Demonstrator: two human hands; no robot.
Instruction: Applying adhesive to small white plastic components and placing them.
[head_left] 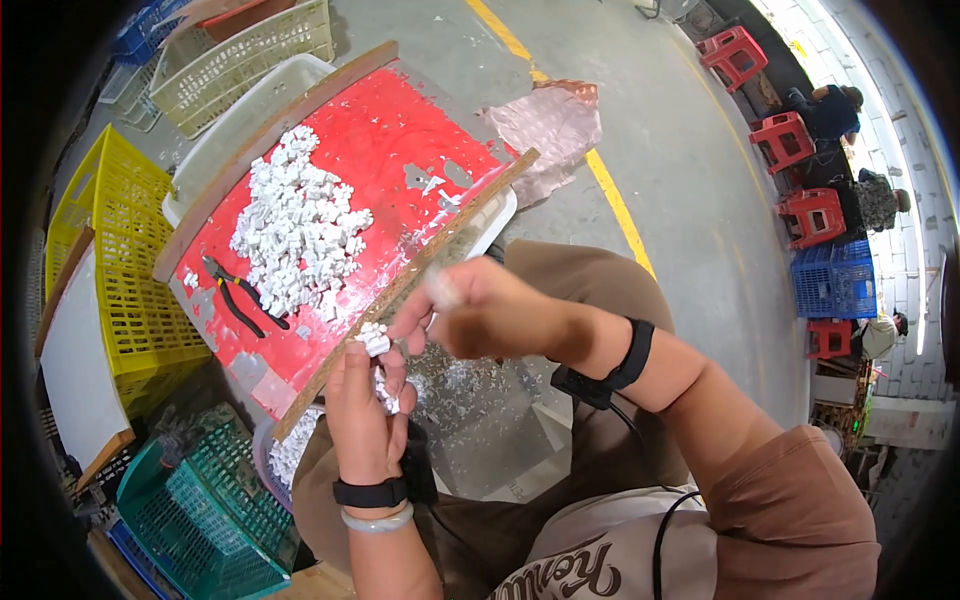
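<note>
My left hand [368,420] is closed around a few small white moulded pieces [374,339], one of them held up at the thumb and fingertips. Beside it, my right hand [475,300] is bent inward, its fingers closed and partly smeared by motion. A pale blur shows at its knuckles, and what it grips cannot be made out. Just beyond both hands lies a red board [400,120] with wooden edge strips. It bears a heap of similar white pieces [300,230] and a pair of pliers [238,295] with black and yellow handles.
A purple tub [263,450] of white pieces sits below the board's near corner. Yellow [140,250] and teal crates [215,500] stand at left, cream crates [250,70] at far left. White scraps [470,390] litter the area between my legs. Red stools [780,140] and people are at far right.
</note>
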